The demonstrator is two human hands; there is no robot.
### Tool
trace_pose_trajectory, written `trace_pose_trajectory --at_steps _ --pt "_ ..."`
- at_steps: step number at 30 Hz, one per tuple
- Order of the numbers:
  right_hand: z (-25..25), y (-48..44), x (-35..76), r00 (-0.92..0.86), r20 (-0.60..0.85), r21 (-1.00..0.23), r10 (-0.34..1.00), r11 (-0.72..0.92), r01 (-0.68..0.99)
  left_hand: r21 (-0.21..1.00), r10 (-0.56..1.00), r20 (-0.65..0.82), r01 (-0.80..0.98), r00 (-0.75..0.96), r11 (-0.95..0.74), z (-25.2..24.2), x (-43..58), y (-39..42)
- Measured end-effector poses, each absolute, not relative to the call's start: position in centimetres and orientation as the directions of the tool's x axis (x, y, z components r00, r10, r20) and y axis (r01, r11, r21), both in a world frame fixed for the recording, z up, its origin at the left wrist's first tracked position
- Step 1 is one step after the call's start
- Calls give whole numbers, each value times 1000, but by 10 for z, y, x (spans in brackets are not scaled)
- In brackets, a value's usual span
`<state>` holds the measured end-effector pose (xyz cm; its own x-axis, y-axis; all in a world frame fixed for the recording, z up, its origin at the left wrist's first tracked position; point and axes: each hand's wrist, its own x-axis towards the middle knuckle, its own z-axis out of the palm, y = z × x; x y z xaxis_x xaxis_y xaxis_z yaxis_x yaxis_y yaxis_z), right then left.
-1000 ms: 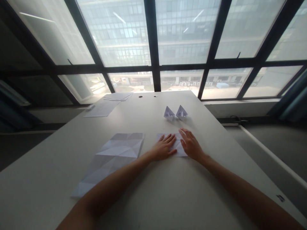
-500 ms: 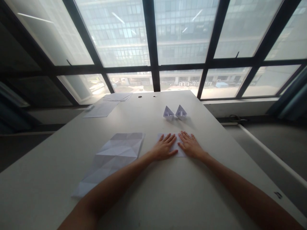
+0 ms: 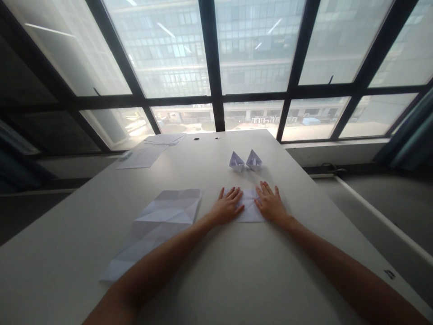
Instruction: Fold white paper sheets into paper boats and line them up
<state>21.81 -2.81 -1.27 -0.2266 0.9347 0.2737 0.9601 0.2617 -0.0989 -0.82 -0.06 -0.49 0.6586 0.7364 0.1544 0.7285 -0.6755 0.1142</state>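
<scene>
A small sheet of white paper (image 3: 249, 210) lies flat on the white table (image 3: 216, 280), with faint creases in its middle. My left hand (image 3: 227, 206) rests palm down on its left part, fingers stretched out. Over the right edge lies my right hand (image 3: 271, 204), flat too, its fingers spread. Both hands hide the paper's side edges. Just beyond them stand two folded paper boats (image 3: 236, 162), side by side and touching or nearly so. To the left, a larger creased sheet (image 3: 162, 221) lies partly under my left forearm.
Several flat sheets of paper (image 3: 144, 156) lie at the table's far left, with a small clear object (image 3: 126, 155) on their left edge. Two round holes (image 3: 196, 139) are near the far edge. Tall windows rise behind the table. A small dark mark (image 3: 389, 274) sits at the right edge.
My hands have slid apart across the paper, the left one leftward and the right one slightly rightward. More of the paper's middle shows between them. The boats stay put.
</scene>
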Motion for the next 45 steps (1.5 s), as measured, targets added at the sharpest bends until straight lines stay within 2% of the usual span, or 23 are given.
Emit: trace_pose_trajectory --at_steps 2,4,7,11,18,27,30,34,37,45 --pt "-6 -34 211 -359 324 -67 875 400 914 121 703 167 694 691 -710 -3 -7 -2" --pt "-3 -38 204 -504 291 -80 813 546 834 145 679 157 663 717 -734 -1 -7 -3" --pt "-7 -40 197 -567 196 -158 800 596 787 166 645 131 625 753 -763 -1 -6 -3" --pt "-16 -36 200 -497 140 -191 856 516 835 155 640 120 622 759 -767 -2 -7 -2" --pt "-20 -25 213 -408 105 -167 907 420 892 140 635 95 622 766 -771 -2 -8 -1" --pt "-17 -25 215 -330 123 -218 936 349 911 135 648 89 635 757 -761 3 -9 -4" --pt "-20 -23 216 -251 168 -254 953 288 923 135 647 86 635 757 -761 5 -9 -5" --pt "-26 -16 224 -48 318 -338 947 160 927 151 699 90 684 710 -714 1 -7 -4" --pt "-26 -13 229 27 415 -409 909 160 898 168 756 101 737 647 -654 -4 -7 -2" --pt "-20 -13 229 108 447 -668 888 251 701 194 786 117 762 607 -618 -7 -7 0"
